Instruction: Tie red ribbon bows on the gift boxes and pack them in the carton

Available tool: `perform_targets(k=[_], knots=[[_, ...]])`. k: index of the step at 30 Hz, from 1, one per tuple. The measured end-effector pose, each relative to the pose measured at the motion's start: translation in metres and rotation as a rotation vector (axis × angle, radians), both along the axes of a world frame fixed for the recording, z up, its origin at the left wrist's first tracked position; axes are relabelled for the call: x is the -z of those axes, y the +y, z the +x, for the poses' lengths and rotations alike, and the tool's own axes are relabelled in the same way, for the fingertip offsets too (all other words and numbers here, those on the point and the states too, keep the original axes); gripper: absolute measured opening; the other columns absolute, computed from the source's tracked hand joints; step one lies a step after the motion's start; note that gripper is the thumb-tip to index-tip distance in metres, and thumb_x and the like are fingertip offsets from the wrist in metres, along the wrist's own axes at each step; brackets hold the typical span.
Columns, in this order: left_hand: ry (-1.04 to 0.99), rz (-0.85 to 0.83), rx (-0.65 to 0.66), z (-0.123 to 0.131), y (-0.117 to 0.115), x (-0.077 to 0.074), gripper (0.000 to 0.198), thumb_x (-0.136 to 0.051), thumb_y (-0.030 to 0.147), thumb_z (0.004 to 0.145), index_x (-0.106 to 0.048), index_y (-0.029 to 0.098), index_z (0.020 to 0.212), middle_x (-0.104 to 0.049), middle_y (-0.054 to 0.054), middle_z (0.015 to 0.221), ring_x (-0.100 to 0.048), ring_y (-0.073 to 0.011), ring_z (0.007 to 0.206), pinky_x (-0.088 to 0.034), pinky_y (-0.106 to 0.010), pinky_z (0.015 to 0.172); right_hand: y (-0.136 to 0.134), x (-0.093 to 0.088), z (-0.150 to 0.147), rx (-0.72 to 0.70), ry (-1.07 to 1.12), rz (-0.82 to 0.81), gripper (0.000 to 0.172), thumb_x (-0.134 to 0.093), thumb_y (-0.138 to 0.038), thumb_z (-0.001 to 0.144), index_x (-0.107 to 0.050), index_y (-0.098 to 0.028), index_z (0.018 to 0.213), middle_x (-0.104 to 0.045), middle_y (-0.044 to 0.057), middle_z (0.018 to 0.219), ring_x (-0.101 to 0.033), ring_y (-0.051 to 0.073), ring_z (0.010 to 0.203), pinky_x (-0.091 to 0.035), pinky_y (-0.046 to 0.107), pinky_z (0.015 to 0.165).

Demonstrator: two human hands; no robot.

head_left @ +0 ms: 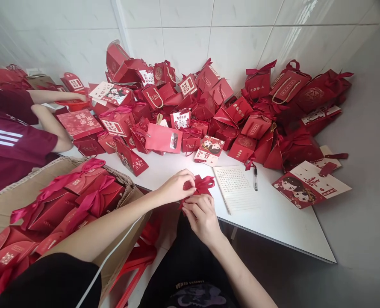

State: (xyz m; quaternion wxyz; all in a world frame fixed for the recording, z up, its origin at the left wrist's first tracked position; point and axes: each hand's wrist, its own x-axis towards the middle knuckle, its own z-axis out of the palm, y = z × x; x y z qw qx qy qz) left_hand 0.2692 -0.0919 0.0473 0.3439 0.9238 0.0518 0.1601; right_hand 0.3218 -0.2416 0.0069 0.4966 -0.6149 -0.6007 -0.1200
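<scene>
Both of my hands meet at the table's front edge around a red ribbon bow (205, 185). My left hand (179, 187) is closed, thumb and fingertips pinching the left part of the ribbon. From below, my right hand (203, 214) has its fingers bent and closed at the bow's lower side, gripping ribbon there. Whatever the bow is tied to is mostly hidden behind my hands; a bit of red shows under them. Just to the right lies an open notebook (236, 188) with handwritten lines, and a black pen (255, 179) rests beside it.
Red gift boxes (199, 107) are heaped along the tiled wall on the white table (292, 226). At my left stands a cardboard carton (125, 171) filled with ribboned red boxes (90, 179). A person in a maroon sleeve (19, 137) is at far left. A red stool (138, 256) stands below.
</scene>
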Motion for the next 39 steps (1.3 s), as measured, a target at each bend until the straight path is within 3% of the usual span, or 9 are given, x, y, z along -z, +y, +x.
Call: perform_targets(k=[8,14,16,18,20,24,26,32,39], knots=[[-0.001,-0.027,-0.101,0.002,-0.006,0.006,0.007,-0.059,0.012,0.07,-0.057,0.018,0.067,-0.056,-0.002,0.092,-0.058,-0.0153,0.085,-0.048,-0.029,0.08,-0.001,-0.004,-0.002,-0.077,0.022,0.02,0.011,-0.052,-0.012,0.089,-0.058,-0.021,0.086,-0.064,0.002,0.081,-0.058,0.017,0.079,-0.036,0.042,0.087],[-0.048,0.005,-0.055,0.002,-0.004,0.011,0.006,-0.058,0.013,0.073,-0.057,0.018,0.069,-0.056,-0.002,0.092,-0.057,-0.0153,0.088,-0.046,-0.028,0.081,-0.009,-0.009,0.004,-0.193,-0.015,0.045,0.011,-0.05,-0.016,0.089,-0.058,-0.023,0.09,-0.065,0.0,0.082,-0.059,0.017,0.078,-0.036,0.043,0.09],[-0.056,0.02,-0.021,0.002,-0.003,0.012,0.005,-0.057,0.014,0.074,-0.056,0.018,0.071,-0.056,-0.003,0.092,-0.057,-0.0154,0.089,-0.046,-0.029,0.083,-0.012,-0.012,0.021,-0.086,0.101,0.104,0.013,-0.045,-0.023,0.09,-0.058,-0.022,0.09,-0.063,0.004,0.085,-0.058,0.02,0.082,-0.041,0.041,0.082],[-0.061,0.038,0.002,0.002,-0.002,0.011,0.005,-0.056,0.014,0.075,-0.054,0.018,0.073,-0.056,-0.003,0.092,-0.056,-0.016,0.091,-0.045,-0.03,0.084,-0.011,-0.014,0.043,0.173,0.315,0.118,0.019,-0.041,-0.032,0.09,-0.056,-0.02,0.092,-0.06,0.007,0.088,-0.056,0.022,0.084,-0.043,0.038,0.074],[-0.076,0.066,0.014,0.003,-0.002,0.011,0.005,-0.056,0.015,0.076,-0.052,0.018,0.076,-0.057,-0.004,0.093,-0.055,-0.0171,0.094,-0.043,-0.032,0.087,-0.005,-0.014,0.066,0.333,0.529,-0.048,0.027,-0.043,-0.043,0.089,-0.055,-0.018,0.09,-0.06,0.007,0.085,-0.056,0.023,0.08,-0.043,0.035,0.069],[-0.095,0.133,0.068,0.002,-0.003,0.009,0.005,-0.051,0.014,0.08,-0.051,0.019,0.082,-0.059,-0.004,0.097,-0.053,-0.0177,0.099,-0.039,-0.034,0.091,0.011,-0.01,0.088,0.055,0.769,-0.429,0.042,-0.051,-0.058,0.077,-0.052,-0.019,0.063,-0.054,0.001,0.058,-0.05,0.017,0.057,-0.039,0.029,0.057],[-0.091,0.18,0.116,0.001,-0.003,0.007,0.011,-0.046,0.013,0.084,-0.055,0.019,0.085,-0.06,-0.004,0.099,-0.052,-0.0173,0.101,-0.038,-0.033,0.091,0.012,-0.007,0.086,-0.012,0.804,-0.427,0.042,-0.052,-0.057,0.075,-0.047,-0.02,0.057,-0.049,-0.001,0.054,-0.046,0.015,0.053,-0.038,0.027,0.054],[-0.07,0.254,0.138,0.002,-0.002,0.009,0.031,-0.041,0.01,0.085,-0.063,0.022,0.105,-0.063,-0.004,0.097,-0.054,-0.0173,0.098,-0.038,-0.034,0.091,-0.007,-0.003,0.064,0.029,0.847,-0.35,0.038,-0.051,-0.052,0.078,-0.043,-0.02,0.059,-0.044,-0.003,0.054,-0.041,0.013,0.051,-0.035,0.025,0.051],[-0.068,0.109,0.048,0.007,-0.003,0.01,0.019,-0.056,0.021,0.082,-0.061,0.019,0.101,-0.063,-0.004,0.095,-0.055,-0.0183,0.095,-0.04,-0.034,0.088,-0.023,-0.009,0.045,0.141,0.727,-0.403,0.04,-0.048,-0.05,0.085,-0.04,-0.02,0.059,-0.039,-0.004,0.053,-0.037,0.012,0.05,-0.031,0.024,0.05]])
